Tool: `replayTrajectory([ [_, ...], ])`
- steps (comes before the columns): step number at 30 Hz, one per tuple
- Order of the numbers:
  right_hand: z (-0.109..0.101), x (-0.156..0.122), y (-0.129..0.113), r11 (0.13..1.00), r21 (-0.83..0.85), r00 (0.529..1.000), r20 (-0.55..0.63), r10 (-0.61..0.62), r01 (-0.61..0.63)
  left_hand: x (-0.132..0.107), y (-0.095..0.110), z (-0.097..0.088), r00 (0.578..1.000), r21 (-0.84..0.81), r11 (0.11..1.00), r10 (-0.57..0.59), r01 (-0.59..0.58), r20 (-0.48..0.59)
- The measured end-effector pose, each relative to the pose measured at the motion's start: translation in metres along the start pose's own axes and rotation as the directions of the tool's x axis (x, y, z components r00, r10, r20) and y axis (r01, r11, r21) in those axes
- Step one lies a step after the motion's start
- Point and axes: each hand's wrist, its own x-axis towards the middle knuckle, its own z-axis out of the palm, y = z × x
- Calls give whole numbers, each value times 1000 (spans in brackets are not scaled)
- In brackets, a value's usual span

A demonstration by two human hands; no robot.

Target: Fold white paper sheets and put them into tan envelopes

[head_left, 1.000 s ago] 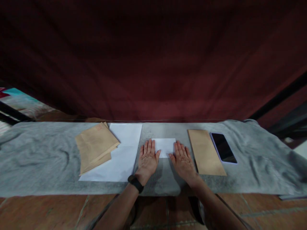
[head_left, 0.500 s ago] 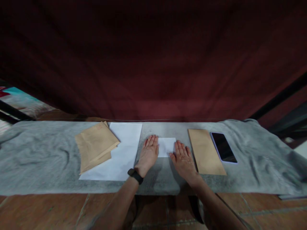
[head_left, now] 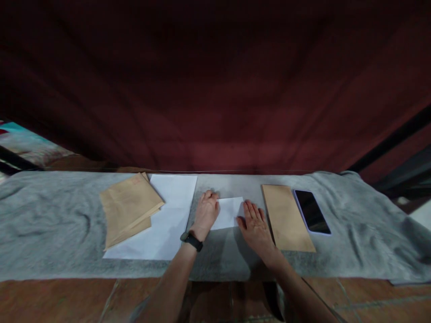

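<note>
A small folded white paper [head_left: 229, 212] lies on the grey cloth-covered table [head_left: 50, 224] in front of me. My left hand [head_left: 206, 211], with a black watch [head_left: 191, 240] on its wrist, has its fingers curled over the paper's left edge near the far corner. My right hand [head_left: 256, 226] lies flat with fingers spread, touching the paper's right edge.
Left of my hands, a stack of brown envelopes [head_left: 128, 208] partly overlaps white sheets [head_left: 171, 220]. To the right lie a single brown envelope [head_left: 286, 217] and a dark phone [head_left: 311, 211]. A dark red curtain [head_left: 215, 89] hangs behind the table.
My left hand moved forward along the paper's left side and its flat fingers curled over the edge. My right hand stayed flat in place.
</note>
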Motion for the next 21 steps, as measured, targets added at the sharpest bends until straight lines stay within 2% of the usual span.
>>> replayTrajectory([
  [2, 0, 7, 4, 995, 95, 1000, -14, 22, -20, 2, 4, -8, 999, -63, 998, 13, -15, -35],
  [4, -3, 17, 9, 971, 231, 998, -18, 67, -61, 3, 10, -20, 990, -143, 986, 74, -91, -118],
  [7, -14, 33, 21, 873, 467, 987, -8, 162, -139, -2, 20, -38, 938, -224, 938, 197, -265, -283],
  [9, -22, 41, 30, 797, 578, 972, -29, 232, -174, -7, 21, -46, 906, -243, 905, 260, -349, -333],
  [11, -29, 46, 39, 743, 638, 957, -31, 288, -203, -14, 16, -48, 900, -249, 882, 325, -399, -289],
  [15, -33, 44, 48, 703, 661, 950, 51, 307, -262, -32, -6, -40, 899, -244, 871, 438, -427, -9],
  [18, -31, 38, 42, 742, 618, 962, 100, 254, -260, -44, -22, -34, 888, -222, 887, 440, -406, 133],
  [21, -27, 29, 28, 820, 534, 978, 147, 151, -207, -52, -28, -33, 889, -196, 900, 422, -388, 176],
])
